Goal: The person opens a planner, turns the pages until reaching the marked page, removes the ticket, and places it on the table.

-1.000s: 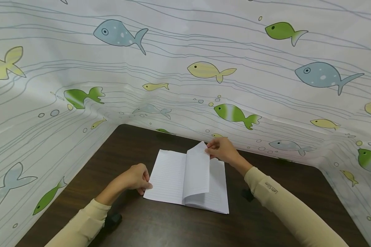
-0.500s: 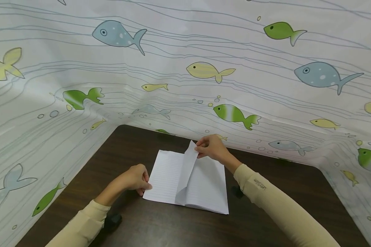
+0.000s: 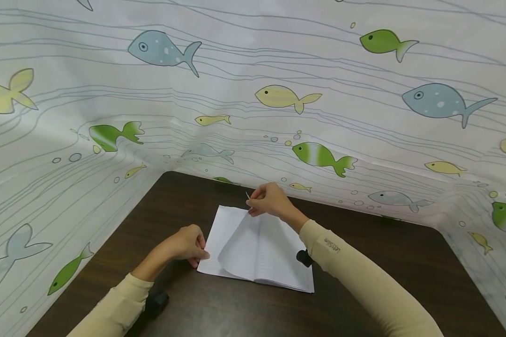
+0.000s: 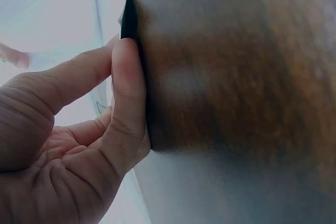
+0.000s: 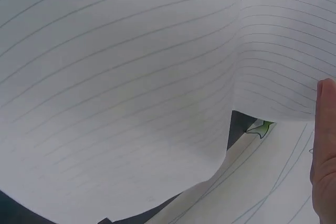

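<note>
White ruled paper, bound as a notebook [image 3: 284,255], lies spread on a dark brown table [image 3: 202,309] between the two grips. The left hand [image 3: 190,243] pinches the notebook's left edge near its lower corner, thumb against fingers (a dark strip [image 4: 129,19] of the edge shows just beyond that grip in the left wrist view). The right hand [image 3: 270,199] pinches the upper corner of a leaf [image 3: 238,248], which curves down from that grip above the left page, its ruling plain in the right wrist view. Behind the right grip rises a white sheet [image 3: 236,56] printed with fish. Cream sleeves [image 3: 358,276] cover both forearms, nearer than the grips; a small black device [image 3: 304,258] sits beside the right wrist.
</note>
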{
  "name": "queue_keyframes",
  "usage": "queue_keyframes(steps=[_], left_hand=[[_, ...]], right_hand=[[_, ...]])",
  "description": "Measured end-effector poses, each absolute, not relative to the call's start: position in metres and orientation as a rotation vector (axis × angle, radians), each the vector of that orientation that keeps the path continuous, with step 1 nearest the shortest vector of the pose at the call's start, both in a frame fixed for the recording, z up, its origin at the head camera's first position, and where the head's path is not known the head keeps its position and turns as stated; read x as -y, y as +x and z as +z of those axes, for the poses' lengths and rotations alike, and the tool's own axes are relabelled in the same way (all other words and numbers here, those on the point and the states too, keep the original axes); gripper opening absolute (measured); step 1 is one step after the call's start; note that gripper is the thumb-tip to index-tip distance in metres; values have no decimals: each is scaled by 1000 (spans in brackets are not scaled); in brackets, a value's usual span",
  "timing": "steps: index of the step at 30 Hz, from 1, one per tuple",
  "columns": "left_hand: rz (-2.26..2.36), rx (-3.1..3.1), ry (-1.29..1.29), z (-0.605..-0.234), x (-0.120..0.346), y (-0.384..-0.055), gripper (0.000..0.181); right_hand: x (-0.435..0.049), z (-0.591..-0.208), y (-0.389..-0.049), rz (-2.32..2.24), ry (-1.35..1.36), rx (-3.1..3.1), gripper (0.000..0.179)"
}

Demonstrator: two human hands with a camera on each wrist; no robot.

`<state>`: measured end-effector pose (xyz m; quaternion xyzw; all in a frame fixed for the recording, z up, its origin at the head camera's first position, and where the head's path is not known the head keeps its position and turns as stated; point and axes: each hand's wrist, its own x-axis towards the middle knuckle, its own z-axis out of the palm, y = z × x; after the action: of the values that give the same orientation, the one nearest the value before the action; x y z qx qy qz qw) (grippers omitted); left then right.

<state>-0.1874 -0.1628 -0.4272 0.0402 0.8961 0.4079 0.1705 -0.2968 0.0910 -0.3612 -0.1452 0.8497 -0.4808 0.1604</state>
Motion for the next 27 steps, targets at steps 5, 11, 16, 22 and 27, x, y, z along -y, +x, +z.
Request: queue_keyframes(steps=[5,11,16,22,27], left_hand=[[1171,-2543,136,-429,164,-188,22],[1187,-2539,157,-429,164,-188,16],[1188,-2526,142,-431,165,-190,11],[1236,-2471,158,-430,166,-192,17],[1272,-2434,86,-429,165,-192,34]], right_hand=[[-78,-367,-297,-1361,-432,-2425,17],[-65,-374,-295,-1354,-423,-2415,18],[-56,-380,-295,-1343,-429,-2403,20],[-46,-387,-295,-1285,-415,-2429,21],[-39,-392,-295,-1266,-427,-2453,21]])
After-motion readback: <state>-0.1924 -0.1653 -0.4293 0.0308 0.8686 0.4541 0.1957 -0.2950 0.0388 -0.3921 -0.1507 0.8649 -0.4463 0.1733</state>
